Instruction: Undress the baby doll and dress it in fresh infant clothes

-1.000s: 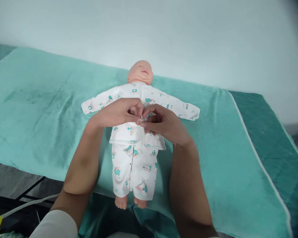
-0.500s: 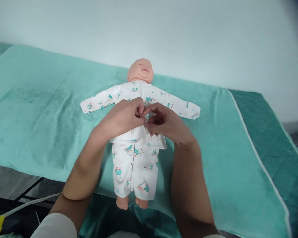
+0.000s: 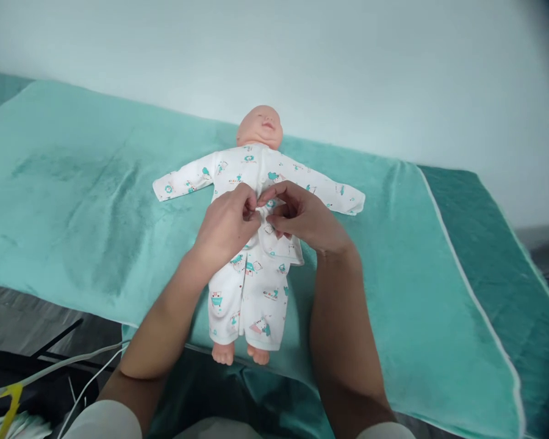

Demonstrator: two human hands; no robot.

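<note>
A baby doll (image 3: 259, 126) lies on its back with its head toward the wall. It wears a white printed baby shirt (image 3: 238, 161) with both sleeves spread out, and matching trousers (image 3: 263, 299); its bare feet poke out below. At the shirt's front, over the belly, my left hand (image 3: 229, 219) pinches the front edge with thumb and forefinger. Close beside it, my right hand (image 3: 304, 213) has its fingers curled on the other side of the same opening, gripping the cloth. The fingertips nearly meet, and whatever fastener lies between them is too small to make out.
A green plush cover (image 3: 416, 292) spreads beneath the doll, over a darker green cloth (image 3: 476, 219) at the right. Behind stands a pale wall (image 3: 348, 67). At lower left are a white cable (image 3: 73, 363) with a yellow tie (image 3: 13, 405) and a black object (image 3: 9, 372).
My left hand has shifted slightly down and left, and the right a little up and left, both still at the shirt front. The shirt's lower right flap is more lifted. The view has tilted slightly.
</note>
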